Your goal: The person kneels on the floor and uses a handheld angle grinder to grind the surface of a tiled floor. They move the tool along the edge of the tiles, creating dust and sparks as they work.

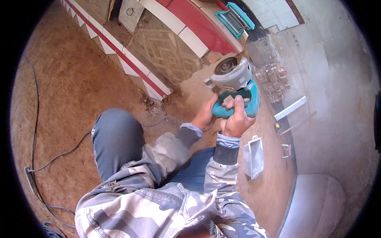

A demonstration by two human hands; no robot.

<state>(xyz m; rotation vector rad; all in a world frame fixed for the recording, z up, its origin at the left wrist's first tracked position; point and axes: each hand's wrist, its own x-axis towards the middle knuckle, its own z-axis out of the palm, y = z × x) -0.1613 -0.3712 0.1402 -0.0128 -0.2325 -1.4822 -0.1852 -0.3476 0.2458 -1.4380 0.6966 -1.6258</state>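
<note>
A hand-held electric saw (238,79) with a teal body and a grey, dusty round head is held up in front of me, its head pointing away. My right hand (238,122) is closed round the teal loop handle, thumb on top and fingertips showing through the opening. At the handle's left side, my left hand (204,115) grips the tool; most of its fingers are hidden behind it. A dark cord (158,122) shows on the floor left of my left hand. I cannot make out a blade edge.
Left of the saw is a low step edged with white tiles and a red stripe (115,50). A cable (35,91) crosses the brown floor. On the right are a white tray-like piece (254,158), a pale strip (290,108) and stacked small blocks (273,82). A teal-framed tool (234,20) lies ahead.
</note>
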